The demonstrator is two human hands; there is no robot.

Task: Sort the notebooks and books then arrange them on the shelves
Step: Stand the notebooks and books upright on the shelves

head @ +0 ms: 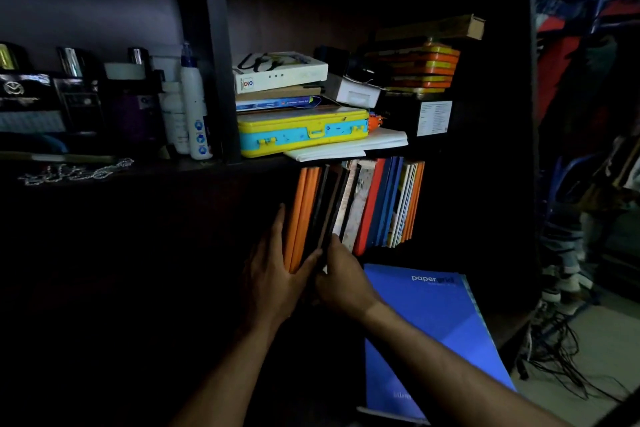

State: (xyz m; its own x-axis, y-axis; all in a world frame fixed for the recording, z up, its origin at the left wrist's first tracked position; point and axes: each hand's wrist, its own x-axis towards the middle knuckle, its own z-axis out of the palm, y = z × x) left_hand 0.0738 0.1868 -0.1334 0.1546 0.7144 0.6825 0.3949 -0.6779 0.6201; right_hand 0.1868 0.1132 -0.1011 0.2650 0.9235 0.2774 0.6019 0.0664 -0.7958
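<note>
Blue notebook (429, 333): nearest the camera, a large spiral-bound book with "paper grid" printed near its top edge; it lies tilted below the lower shelf, partly under the right forearm, held by neither hand.

Right hand (343, 279): fingers curled at the bottom edge of a dark thin book (323, 215), seemingly pinching it; the grip itself is in shadow, so this is likely rather than certain.

Left hand (273, 267): flat and upright, fingers straight, palm pressed against the outer face of the orange notebooks (301, 215), thumb across their lower spines.

Row of books (374, 201): standing on the lower shelf, leaning to the left; from the left come the orange notebooks, dark thin ones, a marbled cover, a red spine, blue spines, pale thin booklets and an orange one at the right end.

Upper shelf board (194, 165): dark, running just above the tops of the row.

Yellow case (304, 130): yellow and turquoise with latches, lying flat on the upper shelf beside a sheaf of white papers (360, 146).

Stack on the case: a blue-covered book (277, 102), then a white box (280, 71).

Orange stack (419, 68): flat orange and yellow items piled at the right of the upper shelf, a long cardboard box (433, 28) on top.

White bottle (194, 107): upright, left of the shelf's upright post.
</note>
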